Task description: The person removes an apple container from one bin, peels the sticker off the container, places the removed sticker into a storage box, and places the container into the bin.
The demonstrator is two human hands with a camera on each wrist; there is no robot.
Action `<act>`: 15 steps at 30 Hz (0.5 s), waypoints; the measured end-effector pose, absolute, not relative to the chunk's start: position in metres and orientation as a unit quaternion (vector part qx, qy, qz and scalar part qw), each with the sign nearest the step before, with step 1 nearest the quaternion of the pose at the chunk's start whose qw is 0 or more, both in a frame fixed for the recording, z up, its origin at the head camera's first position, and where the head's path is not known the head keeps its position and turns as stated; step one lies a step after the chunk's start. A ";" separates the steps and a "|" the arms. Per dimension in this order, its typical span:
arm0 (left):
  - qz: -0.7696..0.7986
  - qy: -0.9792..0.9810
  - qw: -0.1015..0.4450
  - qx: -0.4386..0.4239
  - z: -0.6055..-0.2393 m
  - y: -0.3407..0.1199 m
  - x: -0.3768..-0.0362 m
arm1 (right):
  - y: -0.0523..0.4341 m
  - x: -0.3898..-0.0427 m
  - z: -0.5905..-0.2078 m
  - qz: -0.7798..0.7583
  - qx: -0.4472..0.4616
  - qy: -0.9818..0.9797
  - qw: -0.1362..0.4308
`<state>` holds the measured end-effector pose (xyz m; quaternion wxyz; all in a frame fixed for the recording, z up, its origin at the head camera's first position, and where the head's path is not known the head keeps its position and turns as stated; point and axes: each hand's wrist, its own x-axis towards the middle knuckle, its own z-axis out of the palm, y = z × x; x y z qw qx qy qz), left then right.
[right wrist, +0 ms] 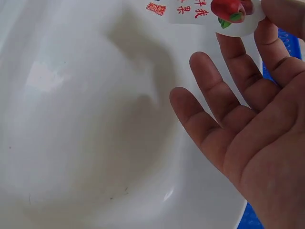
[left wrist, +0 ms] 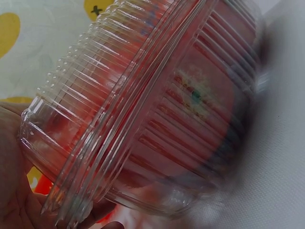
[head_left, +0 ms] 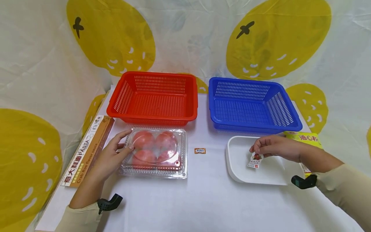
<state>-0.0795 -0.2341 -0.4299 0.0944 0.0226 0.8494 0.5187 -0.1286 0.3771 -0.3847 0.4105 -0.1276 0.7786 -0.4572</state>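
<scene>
My right hand (head_left: 269, 146) pinches a small white label (head_left: 255, 160) between thumb and index finger, above the white tub (head_left: 234, 174). Red apples and red lettering are printed on the label (right wrist: 233, 12) in the right wrist view, where the other fingers (right wrist: 207, 78) spread apart. My left hand (head_left: 113, 156) grips the left side of a clear plastic clamshell box (head_left: 184, 161), thumb over its edge and index finger at the far corner. Several round red fruits (head_left: 144, 140) lie inside the box. In the left wrist view, fingers wrap past the rim of the box (left wrist: 109, 138).
A red basket (head_left: 152, 120) and a blue basket (head_left: 255, 127) stand at the back. A small orange wrapped sweet (head_left: 200, 150) lies between box and tub. On the left lies a long pasta box (head_left: 87, 151); a yellow packet (head_left: 307, 138) sits partly behind the right arm.
</scene>
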 end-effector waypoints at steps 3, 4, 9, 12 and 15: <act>0.517 0.850 0.094 0.023 -0.429 -0.234 -0.079 | 0.376 -0.133 -0.388 -0.448 -0.128 0.778 0.421; 0.518 0.850 0.094 0.024 -0.429 -0.234 -0.079 | 0.375 -0.134 -0.389 -0.445 -0.129 0.778 0.425; 0.524 0.846 0.092 0.024 -0.429 -0.234 -0.078 | 0.373 -0.142 -0.394 -0.436 -0.125 0.774 0.443; 0.525 0.846 0.092 0.024 -0.429 -0.234 -0.078 | 0.372 -0.144 -0.398 -0.439 -0.124 0.767 0.450; 0.522 0.848 0.091 0.025 -0.430 -0.234 -0.078 | 0.372 -0.143 -0.404 -0.441 -0.122 0.764 0.455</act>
